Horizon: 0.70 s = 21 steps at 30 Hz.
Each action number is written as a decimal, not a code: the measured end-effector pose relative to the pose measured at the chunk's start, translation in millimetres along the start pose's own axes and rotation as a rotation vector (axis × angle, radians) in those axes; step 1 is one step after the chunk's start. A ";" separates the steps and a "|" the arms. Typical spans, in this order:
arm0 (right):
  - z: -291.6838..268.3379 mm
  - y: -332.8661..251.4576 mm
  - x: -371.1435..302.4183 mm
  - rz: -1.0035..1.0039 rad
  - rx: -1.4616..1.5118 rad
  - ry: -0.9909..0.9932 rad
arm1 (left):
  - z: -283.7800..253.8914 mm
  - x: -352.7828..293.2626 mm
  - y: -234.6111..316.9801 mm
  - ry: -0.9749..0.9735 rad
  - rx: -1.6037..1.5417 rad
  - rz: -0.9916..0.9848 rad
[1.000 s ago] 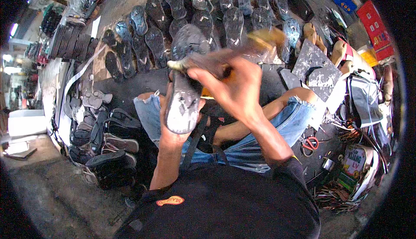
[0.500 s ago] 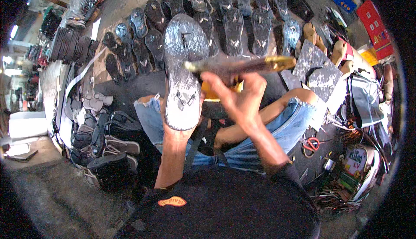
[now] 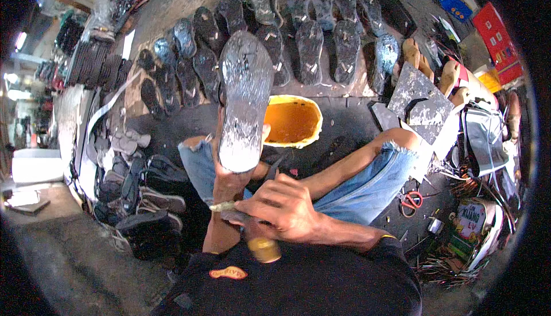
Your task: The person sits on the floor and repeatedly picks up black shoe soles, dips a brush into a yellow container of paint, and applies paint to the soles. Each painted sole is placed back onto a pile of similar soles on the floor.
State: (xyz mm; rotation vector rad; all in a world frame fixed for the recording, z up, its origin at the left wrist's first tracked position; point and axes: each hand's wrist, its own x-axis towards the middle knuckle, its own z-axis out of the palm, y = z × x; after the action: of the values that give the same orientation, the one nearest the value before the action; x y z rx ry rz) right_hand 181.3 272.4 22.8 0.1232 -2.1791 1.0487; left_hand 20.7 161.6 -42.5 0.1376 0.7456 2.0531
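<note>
Black and glossy, the sole point(image 3: 245, 104) in the head view is raised in front of the person, its long axis running away from the body, narrow end nearest. The left hand point(image 3: 222, 170) wraps it from beneath, gripping both edges of that near half. The right hand point(image 3: 284, 207), fingers curled and pinching a blurred tool point(image 3: 253, 234), is apart from the sole, nearer the body and slightly right. The tool's pale tip overlaps the left forearm; I cannot tell if they touch. The yellow tub point(image 3: 294, 144) lies right of the sole, beyond the right hand.
</note>
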 end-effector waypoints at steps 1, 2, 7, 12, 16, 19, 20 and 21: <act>-3.6 10.3 4.3 0.034 -0.011 0.082 | 4.7 -8.6 -6.3 -0.018 -0.039 -0.030; -8.0 24.6 11.7 0.068 -0.025 0.164 | 8.6 -11.6 -10.3 -0.042 -0.072 -0.055; -105.2 145.4 93.3 0.434 -0.423 0.618 | -16.1 10.6 -2.6 0.162 0.327 0.139; -121.5 190.3 19.3 0.639 -0.191 0.788 | 101.9 213.3 113.5 0.047 0.506 0.355; -94.0 221.7 -3.8 0.848 -0.264 0.660 | 12.1 423.7 97.6 -0.164 0.535 0.238; -102.1 228.5 -3.6 0.961 -0.211 0.706 | -13.3 502.5 2.1 0.197 0.500 0.073; -108.0 234.8 -9.3 0.992 -0.226 0.726 | -12.7 518.4 -32.3 0.270 0.420 0.063; -111.3 238.1 -12.4 1.019 -0.231 0.737 | -17.1 530.6 -57.7 0.352 0.341 0.060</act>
State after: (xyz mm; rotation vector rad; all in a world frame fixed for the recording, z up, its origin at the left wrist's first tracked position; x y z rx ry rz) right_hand 165.2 508.4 -92.5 -1.3744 -1.5826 1.0657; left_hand -247.5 600.4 -186.4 -0.0117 1.3225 2.0143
